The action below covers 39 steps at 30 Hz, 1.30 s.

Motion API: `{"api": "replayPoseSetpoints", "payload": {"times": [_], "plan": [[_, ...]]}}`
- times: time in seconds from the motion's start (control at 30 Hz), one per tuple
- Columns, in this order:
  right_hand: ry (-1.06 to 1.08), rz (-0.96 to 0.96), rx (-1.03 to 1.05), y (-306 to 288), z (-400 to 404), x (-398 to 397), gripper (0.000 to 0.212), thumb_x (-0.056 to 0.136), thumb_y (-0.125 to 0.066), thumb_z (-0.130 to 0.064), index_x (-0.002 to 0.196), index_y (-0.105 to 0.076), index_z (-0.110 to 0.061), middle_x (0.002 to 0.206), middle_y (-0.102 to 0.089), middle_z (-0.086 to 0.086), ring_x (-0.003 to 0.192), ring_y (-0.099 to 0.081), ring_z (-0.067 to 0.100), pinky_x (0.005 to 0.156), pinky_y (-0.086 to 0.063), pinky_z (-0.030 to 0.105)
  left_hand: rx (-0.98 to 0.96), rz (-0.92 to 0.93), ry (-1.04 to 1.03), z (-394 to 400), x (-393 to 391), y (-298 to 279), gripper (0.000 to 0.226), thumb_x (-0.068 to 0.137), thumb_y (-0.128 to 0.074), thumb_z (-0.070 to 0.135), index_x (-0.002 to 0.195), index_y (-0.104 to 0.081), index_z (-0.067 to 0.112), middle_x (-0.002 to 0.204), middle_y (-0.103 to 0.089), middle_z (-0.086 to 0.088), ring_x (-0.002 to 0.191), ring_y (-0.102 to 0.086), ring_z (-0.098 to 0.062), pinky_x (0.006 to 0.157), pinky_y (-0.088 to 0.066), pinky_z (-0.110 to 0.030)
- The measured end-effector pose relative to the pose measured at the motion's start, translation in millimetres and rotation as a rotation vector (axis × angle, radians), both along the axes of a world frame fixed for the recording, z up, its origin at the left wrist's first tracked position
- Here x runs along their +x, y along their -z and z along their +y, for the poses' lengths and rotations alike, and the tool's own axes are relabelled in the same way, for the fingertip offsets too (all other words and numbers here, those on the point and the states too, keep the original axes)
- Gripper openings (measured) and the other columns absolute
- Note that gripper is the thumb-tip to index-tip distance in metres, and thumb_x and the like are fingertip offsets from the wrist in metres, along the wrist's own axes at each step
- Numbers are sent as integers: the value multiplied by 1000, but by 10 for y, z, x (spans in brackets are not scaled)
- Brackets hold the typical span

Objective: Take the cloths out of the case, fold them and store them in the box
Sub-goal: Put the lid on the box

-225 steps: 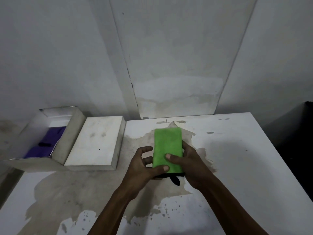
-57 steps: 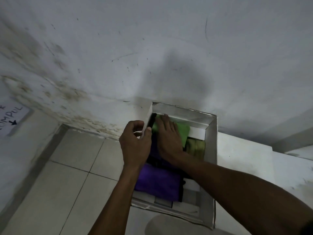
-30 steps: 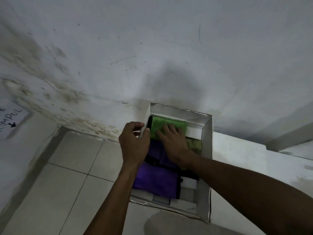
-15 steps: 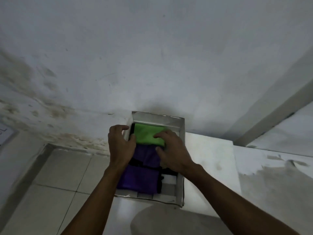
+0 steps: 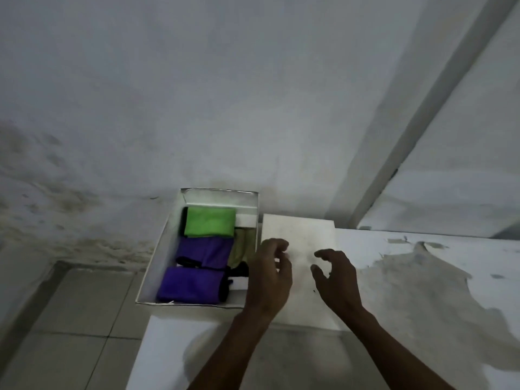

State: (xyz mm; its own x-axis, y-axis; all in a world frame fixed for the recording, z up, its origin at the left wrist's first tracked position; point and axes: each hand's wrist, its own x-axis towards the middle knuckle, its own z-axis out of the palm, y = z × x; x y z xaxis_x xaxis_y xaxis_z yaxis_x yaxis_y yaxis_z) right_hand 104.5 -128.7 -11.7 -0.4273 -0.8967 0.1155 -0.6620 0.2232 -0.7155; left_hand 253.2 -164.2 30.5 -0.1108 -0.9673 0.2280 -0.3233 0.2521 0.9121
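Green folded cloth (image 5: 209, 226) in white box (image 5: 157, 257), purple ones (image 5: 194, 284) beside; left hand (image 5: 268, 280), right hand (image 5: 336, 280) grip spread, empty.

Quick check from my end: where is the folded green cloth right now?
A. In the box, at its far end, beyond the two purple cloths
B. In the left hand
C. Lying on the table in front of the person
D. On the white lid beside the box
A: the green cloth lies in the box at its far end, beyond the two purple cloths, and both hands are empty.
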Motion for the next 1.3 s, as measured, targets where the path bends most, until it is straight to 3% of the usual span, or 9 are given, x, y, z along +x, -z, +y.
{"api": "replayPoseSetpoints", "payload": {"times": [0.1,0.23,0.37,0.53,0.63,0.8,0.93,1.03,1.3], "plan": [[23,-5,137,103,177,-193,30,83,-69,-13,112,-61,-14,110,-60,7,106,-57,23,82,-39,27,128,-120,30,139,-162,211,31,89,-53,0,119,-56,7,117,-61,-7,107,-59,-20,88,-52,-37],[38,-96,325,193,319,-379,45,86,-66,-20,126,-49,-14,123,-49,12,114,-51,26,87,-38,26,272,-406,32,183,-274,447,54,89,-52,7,139,-34,3,146,-33,-19,136,-30,-32,112,-28,-37],[82,-284,508,226,367,-498,68,89,-63,-28,145,-28,-14,140,-41,16,126,-44,31,103,-39,38,496,-640,-10,143,-377,563,72,91,-51,22,149,-10,8,156,0,-24,145,-6,-38,117,-15,-41],[141,-683,619,300,408,-558,66,92,-61,-27,146,-28,-10,145,-43,14,124,-49,31,102,-44,41,567,-789,-51,111,-561,668,79,88,-53,29,149,-7,10,155,-1,-27,143,-7,-42,116,-14,-45],[178,-803,592,349,406,-541,50,91,-62,-25,135,-46,-10,131,-56,12,109,-57,28,97,-49,41,591,-762,-162,42,-638,647,74,81,-57,28,143,-19,14,148,-18,-22,133,-22,-40,109,-25,-45],[269,-939,574,394,351,-615,58,85,-67,-36,132,-50,-8,124,-61,14,105,-61,31,87,-52,40,701,-677,-265,-94,-698,617,66,78,-62,29,134,-31,12,137,-29,-19,126,-30,-38,105,-27,-42],[317,-1052,604,383,381,-759,38,81,-64,-52,94,-68,-16,85,-73,9,77,-68,28,54,-49,30,769,-676,-317,-140,-736,578,62,78,-63,35,127,-39,3,134,-36,-20,126,-35,-38,105,-31,-43],[294,-1176,567,451,409,-871,41,85,-58,-55,90,-69,-17,73,-76,7,62,-73,25,40,-52,25,827,-617,-287,-166,-709,555,62,80,-62,43,126,-45,5,132,-39,-19,124,-39,-36,106,-35,-41],[251,-1394,506,386,437,-1003,52,90,-49,-57,113,-65,-13,97,-75,14,84,-73,33,60,-59,38,775,-287,-157,-193,-655,422,63,63,-73,47,115,-61,13,119,-56,-15,111,-53,-33,95,-48,-41]]}}
